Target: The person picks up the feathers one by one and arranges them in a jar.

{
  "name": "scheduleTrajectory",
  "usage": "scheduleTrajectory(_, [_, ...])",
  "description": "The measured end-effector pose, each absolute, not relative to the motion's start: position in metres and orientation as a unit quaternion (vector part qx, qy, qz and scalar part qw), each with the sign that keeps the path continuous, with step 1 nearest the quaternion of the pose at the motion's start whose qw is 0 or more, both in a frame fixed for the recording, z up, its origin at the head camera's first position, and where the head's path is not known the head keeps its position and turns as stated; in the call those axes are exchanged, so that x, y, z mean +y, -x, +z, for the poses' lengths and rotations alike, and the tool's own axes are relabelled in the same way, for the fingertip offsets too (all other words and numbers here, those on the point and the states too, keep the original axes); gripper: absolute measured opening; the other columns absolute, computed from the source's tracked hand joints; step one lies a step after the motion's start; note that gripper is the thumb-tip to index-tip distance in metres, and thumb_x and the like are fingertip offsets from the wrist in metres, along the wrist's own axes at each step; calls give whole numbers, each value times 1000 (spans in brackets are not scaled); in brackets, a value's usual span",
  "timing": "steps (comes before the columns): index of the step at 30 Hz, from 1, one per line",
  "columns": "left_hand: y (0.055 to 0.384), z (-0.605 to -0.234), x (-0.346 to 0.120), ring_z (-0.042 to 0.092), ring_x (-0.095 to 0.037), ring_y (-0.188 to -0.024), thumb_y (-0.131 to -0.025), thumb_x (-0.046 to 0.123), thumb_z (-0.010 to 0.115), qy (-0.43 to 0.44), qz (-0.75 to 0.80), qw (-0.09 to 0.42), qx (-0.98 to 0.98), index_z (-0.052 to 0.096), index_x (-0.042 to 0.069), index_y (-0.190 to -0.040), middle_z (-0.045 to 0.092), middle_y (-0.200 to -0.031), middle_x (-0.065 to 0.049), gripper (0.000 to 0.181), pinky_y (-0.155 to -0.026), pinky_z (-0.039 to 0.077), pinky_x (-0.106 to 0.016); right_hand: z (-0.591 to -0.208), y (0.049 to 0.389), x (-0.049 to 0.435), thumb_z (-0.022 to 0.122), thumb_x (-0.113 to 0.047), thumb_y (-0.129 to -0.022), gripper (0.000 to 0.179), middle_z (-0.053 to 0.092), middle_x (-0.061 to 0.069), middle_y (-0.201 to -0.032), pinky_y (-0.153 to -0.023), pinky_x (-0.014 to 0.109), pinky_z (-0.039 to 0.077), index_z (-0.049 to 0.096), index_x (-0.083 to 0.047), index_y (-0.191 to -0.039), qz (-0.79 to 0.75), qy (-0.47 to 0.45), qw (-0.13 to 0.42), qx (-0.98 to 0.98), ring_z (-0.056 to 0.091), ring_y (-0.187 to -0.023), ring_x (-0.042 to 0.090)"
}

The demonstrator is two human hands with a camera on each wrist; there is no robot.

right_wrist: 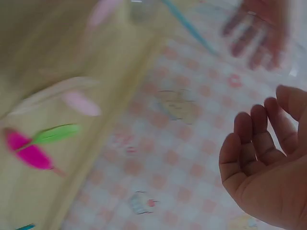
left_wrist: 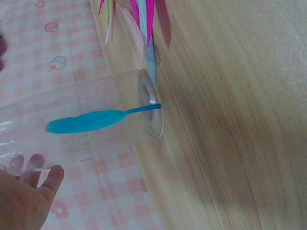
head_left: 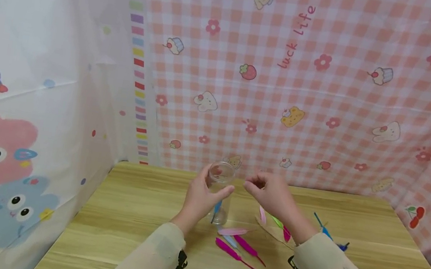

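My left hand (head_left: 202, 194) grips a clear plastic jar (head_left: 221, 218) near its open top. The jar stands upright on the wooden table. One blue feather (left_wrist: 88, 121) is inside, its quill down at the base, seen through the wall in the left wrist view. Just to the right of the jar's mouth is my right hand (head_left: 271, 193), raised above the table. Its fingers (right_wrist: 261, 139) are loosely bent, and nothing shows between them. In front of the jar lie a pale pink feather (head_left: 232, 232), a light blue feather (head_left: 230, 241) and two magenta feathers (head_left: 227, 249).
Under my right forearm lie a beige feather (right_wrist: 50, 93), a green feather (right_wrist: 56, 133) and another magenta feather (right_wrist: 29, 151). Blue feathers (head_left: 326, 233) rest farther right on the table (head_left: 121, 232). A pink checked cloth (head_left: 223, 84) hangs behind.
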State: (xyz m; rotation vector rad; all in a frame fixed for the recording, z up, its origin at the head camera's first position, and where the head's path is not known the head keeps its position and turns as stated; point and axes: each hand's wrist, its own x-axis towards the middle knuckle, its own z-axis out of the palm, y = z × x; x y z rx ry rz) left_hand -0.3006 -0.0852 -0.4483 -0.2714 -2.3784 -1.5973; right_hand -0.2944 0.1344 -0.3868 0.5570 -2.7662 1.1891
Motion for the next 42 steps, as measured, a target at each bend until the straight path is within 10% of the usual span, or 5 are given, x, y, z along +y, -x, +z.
scheduleTrajectory(16, [299,-448,-83,66,-30,-128,-89,44,88,80,-547,132,-823,52,17,-151,69,-140,-11,77,-110,57,-54,-482,267,138,86,-22,-91,13,72,-8,-82,-70,32,58,78,-14,-96,200,-209,-17,-957,61,-73,7])
scheduleTrajectory(42, [300,-449,-83,65,-29,-133,-89,47,87,79,-540,132,-828,51,18,-152,69,-142,-9,78,-114,55,-52,-488,260,128,84,-14,-91,14,74,-2,-90,-80,45,63,77,-16,-102,202,-173,-91,-960,66,-81,14])
